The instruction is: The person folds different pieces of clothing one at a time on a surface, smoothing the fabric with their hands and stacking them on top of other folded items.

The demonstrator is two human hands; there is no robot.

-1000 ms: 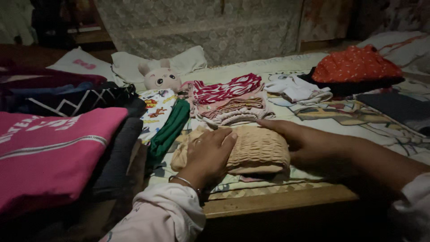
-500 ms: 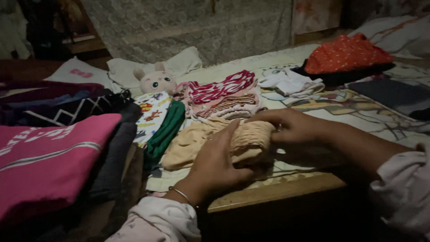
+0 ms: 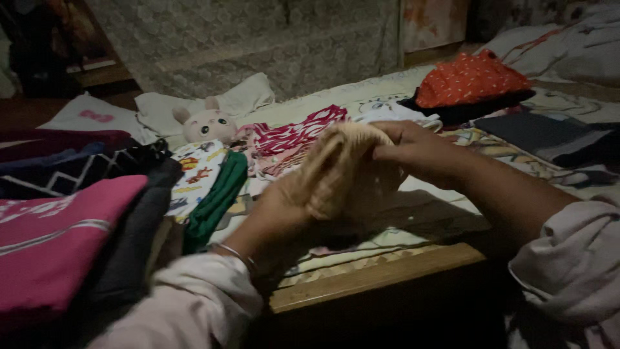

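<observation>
Both hands are closed on a folded tan knitted garment (image 3: 342, 165), held lifted off the bed (image 3: 387, 274) near its front edge. The left hand (image 3: 274, 216) grips the garment's near lower end from underneath; the right hand (image 3: 413, 150) pinches the far upper end, fingers curled over the fold.

Risks noted. The fold is held at two ends only, with the middle unsupported; a slack grip at either end would likely let the layers slide apart and the garment open out. The light is poor, so edge alignment is hard to judge. Close by on the left lie a green rolled cloth (image 3: 216, 200) and a printed white cloth (image 3: 194, 174); a red striped cloth (image 3: 290, 136) lies just behind. A careless set-down could disturb these. The pink folded stack (image 3: 51, 242) sits well left.
</observation>
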